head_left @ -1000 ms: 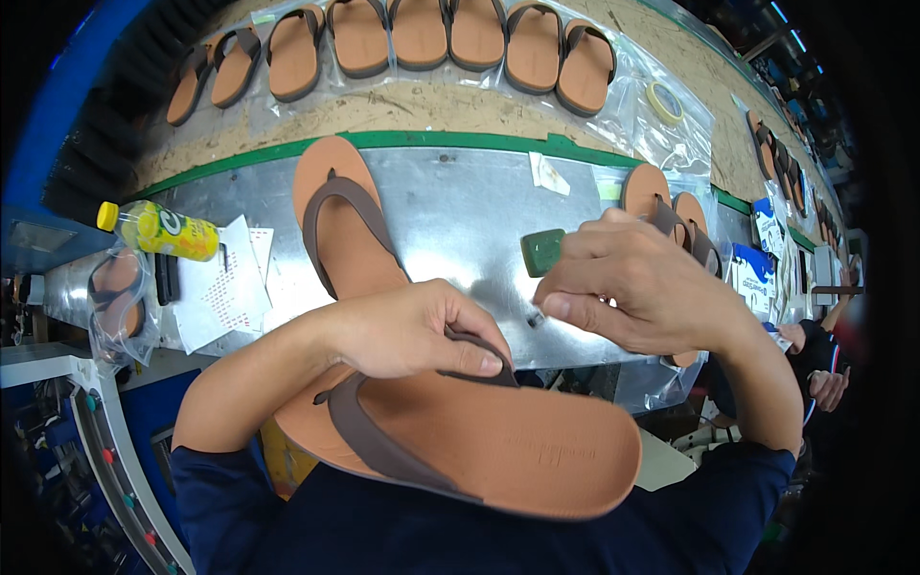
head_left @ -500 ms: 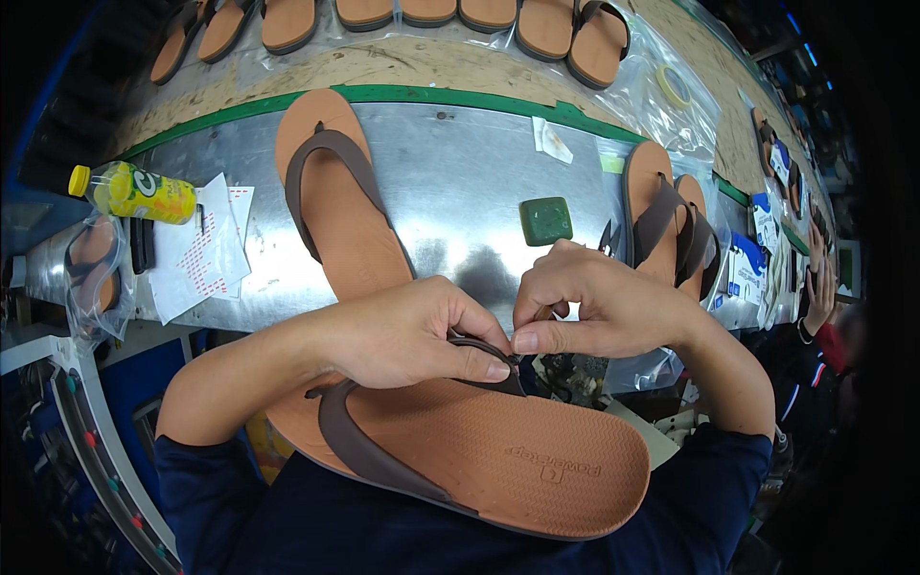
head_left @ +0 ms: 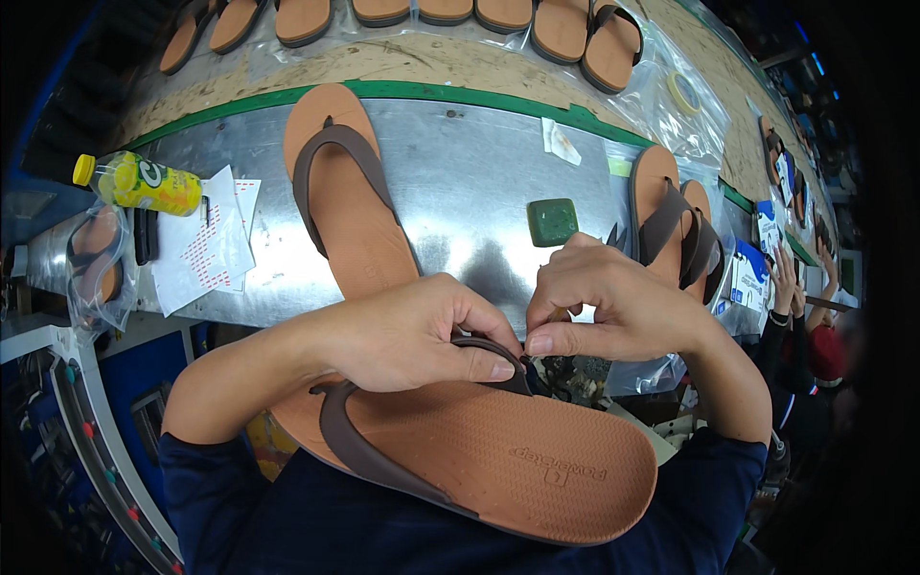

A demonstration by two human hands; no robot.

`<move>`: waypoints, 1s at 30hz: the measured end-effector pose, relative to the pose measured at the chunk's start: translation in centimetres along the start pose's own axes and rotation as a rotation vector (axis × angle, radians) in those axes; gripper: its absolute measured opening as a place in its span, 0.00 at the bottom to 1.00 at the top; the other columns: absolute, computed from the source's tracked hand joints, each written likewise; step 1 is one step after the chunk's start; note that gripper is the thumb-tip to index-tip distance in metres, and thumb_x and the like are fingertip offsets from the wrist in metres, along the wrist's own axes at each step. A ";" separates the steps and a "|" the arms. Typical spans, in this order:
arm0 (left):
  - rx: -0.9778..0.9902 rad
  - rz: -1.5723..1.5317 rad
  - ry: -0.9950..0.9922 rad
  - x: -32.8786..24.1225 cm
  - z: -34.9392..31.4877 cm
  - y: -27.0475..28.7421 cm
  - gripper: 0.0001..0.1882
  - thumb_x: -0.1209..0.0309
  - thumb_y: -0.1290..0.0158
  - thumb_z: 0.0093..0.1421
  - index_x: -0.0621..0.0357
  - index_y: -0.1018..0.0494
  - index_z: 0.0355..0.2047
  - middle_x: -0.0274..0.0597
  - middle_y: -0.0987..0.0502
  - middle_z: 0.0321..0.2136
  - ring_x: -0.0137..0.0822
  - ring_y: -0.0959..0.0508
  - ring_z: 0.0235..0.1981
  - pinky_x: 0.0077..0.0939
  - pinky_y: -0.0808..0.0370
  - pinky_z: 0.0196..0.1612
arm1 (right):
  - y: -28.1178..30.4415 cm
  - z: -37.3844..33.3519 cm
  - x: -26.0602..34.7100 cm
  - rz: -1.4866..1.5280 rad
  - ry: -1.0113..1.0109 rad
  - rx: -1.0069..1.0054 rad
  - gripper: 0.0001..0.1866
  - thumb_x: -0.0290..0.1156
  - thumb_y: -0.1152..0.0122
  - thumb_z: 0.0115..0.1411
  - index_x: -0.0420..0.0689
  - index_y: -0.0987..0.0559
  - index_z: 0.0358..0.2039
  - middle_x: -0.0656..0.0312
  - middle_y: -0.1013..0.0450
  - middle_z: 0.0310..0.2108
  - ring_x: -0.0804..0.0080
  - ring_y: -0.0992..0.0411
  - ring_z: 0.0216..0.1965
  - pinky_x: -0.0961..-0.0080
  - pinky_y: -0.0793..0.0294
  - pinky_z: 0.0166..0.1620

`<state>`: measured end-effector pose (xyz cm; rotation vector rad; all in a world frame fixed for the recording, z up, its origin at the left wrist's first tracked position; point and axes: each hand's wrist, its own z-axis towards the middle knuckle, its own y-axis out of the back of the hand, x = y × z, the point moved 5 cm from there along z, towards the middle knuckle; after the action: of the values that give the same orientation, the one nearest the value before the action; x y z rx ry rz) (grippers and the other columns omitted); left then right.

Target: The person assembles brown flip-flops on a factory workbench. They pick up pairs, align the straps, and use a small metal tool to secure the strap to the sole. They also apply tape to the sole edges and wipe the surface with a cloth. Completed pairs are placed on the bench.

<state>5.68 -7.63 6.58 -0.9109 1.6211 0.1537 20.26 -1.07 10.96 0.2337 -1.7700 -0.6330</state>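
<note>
A tan flip-flop (head_left: 565, 470) with a dark brown strap lies across my lap, its heel to the right. My left hand (head_left: 422, 335) pinches the far side of the strap (head_left: 516, 379) between thumb and fingers, bending it up into a loop. Close beside that loop, my right hand (head_left: 618, 302) is closed, thumb against curled fingers. A small brownish piece shows inside its grip, too covered to name. On the metal table beyond rests a matching flip-flop (head_left: 359, 244), toe pointing away.
Near my right hand are a green block (head_left: 553, 222) and more flip-flops (head_left: 656, 172). A yellow bottle (head_left: 149, 184) lies by papers (head_left: 206, 254) at left. Several sandals (head_left: 304, 19) line the far board. At right are another person's hands (head_left: 788, 283).
My right hand has drawn slightly away from the strap loop, while my left keeps its pinch. The whole view has shifted a little. At right, the other person's hands have risen.
</note>
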 end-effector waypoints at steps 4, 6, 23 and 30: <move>-0.007 0.018 0.006 0.1 0.0 0.1 0.14 0.69 0.44 0.65 0.68 0.22 0.45 0.35 0.20 0.34 0.21 0.27 0.35 0.20 0.29 0.40 | -0.2 -0.1 -0.2 0.020 0.018 -0.027 0.16 0.47 0.36 0.62 0.47 0.20 0.28 0.69 0.29 0.21 0.72 0.32 0.25 0.74 0.41 0.40; -0.010 0.014 0.011 0.0 0.0 0.0 0.14 0.69 0.44 0.65 0.67 0.21 0.45 0.34 0.21 0.33 0.21 0.28 0.34 0.19 0.29 0.40 | -0.2 0.0 -0.3 0.028 0.018 -0.029 0.17 0.47 0.36 0.62 0.47 0.20 0.28 0.69 0.29 0.21 0.73 0.32 0.25 0.74 0.41 0.40; -0.053 0.045 -0.010 -0.8 -0.1 -0.1 0.13 0.70 0.45 0.64 0.68 0.21 0.43 0.36 0.21 0.29 0.21 0.29 0.32 0.21 0.30 0.37 | 0.4 0.0 1.2 -0.145 0.004 -0.040 0.13 0.43 0.30 0.56 0.47 0.18 0.27 0.67 0.28 0.21 0.68 0.31 0.27 0.71 0.39 0.41; -0.117 0.168 -0.052 -0.5 -0.3 -0.3 0.12 0.69 0.44 0.64 0.66 0.22 0.42 0.40 0.22 0.25 0.22 0.31 0.27 0.24 0.30 0.33 | 0.1 -0.2 1.1 -0.179 0.047 -0.101 0.17 0.49 0.36 0.60 0.49 0.22 0.25 0.67 0.32 0.19 0.69 0.32 0.25 0.70 0.39 0.38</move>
<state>5.59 -7.74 7.26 -0.8510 1.6529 0.3893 20.17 -1.61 11.96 0.3372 -1.6793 -0.8360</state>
